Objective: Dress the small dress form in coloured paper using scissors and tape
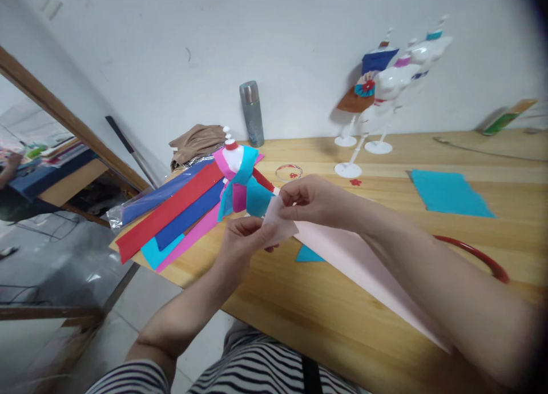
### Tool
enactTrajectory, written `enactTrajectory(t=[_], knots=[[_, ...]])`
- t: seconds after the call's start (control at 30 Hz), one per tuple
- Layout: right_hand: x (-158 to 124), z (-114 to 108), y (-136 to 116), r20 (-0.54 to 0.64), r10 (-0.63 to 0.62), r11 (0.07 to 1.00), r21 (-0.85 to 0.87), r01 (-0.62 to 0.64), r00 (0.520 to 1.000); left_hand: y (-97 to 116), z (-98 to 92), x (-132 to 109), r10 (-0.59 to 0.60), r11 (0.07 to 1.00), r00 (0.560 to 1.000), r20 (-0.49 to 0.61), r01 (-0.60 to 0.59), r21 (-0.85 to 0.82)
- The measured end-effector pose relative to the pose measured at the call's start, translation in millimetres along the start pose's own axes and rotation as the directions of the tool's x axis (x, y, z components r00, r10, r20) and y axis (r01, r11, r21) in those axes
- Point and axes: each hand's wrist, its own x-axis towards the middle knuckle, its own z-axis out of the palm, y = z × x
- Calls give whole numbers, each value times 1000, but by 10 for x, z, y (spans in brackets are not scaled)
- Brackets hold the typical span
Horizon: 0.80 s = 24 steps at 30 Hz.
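Between my two hands is a small pale pink piece of fabric (280,228). My left hand (246,234) pinches its lower left edge, and my right hand (302,198) grips its top edge with curled fingers. Just behind them stands a small white dress form (234,164) wrapped in turquoise and magenta fabric, with a red band at its neck. A long pale pink strip (363,268) runs from beside my hands toward the lower right, partly under my right forearm. A turquoise scrap (309,254) peeks out from under that strip.
Coloured fabric strips (171,217) fan out at the left. A flask (252,114) stands by the wall near brown cloth (199,143). Several dress forms (396,80) stand at the back right. A turquoise sheet (451,193) and a red curved handle (475,254) lie at right.
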Motion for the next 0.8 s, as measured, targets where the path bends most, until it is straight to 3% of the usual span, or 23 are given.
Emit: enactTrajectory(t=[0.17,0.3,0.43,0.67,0.8], knots=[[0,-15,28,44,37,999,20,-38,998,35,6,-21,29,1000,998,-64,-29,10],[-17,-32,9,76,24,1000,14,-25,997,43,-22,11,53,996,998,-17,-52,67],[-29,-67,25,13,9,999,37,-9,1000,52,-10,-11,26,997,999,31,-29,69],[-67,-89,8,-60,-99,995,4,100,993,172,-15,-24,23,985,1000,-14,-20,174],[-51,-53,-17,-40,-95,992,-82,92,995,231,-30,9,45,963,997,70,-62,263]])
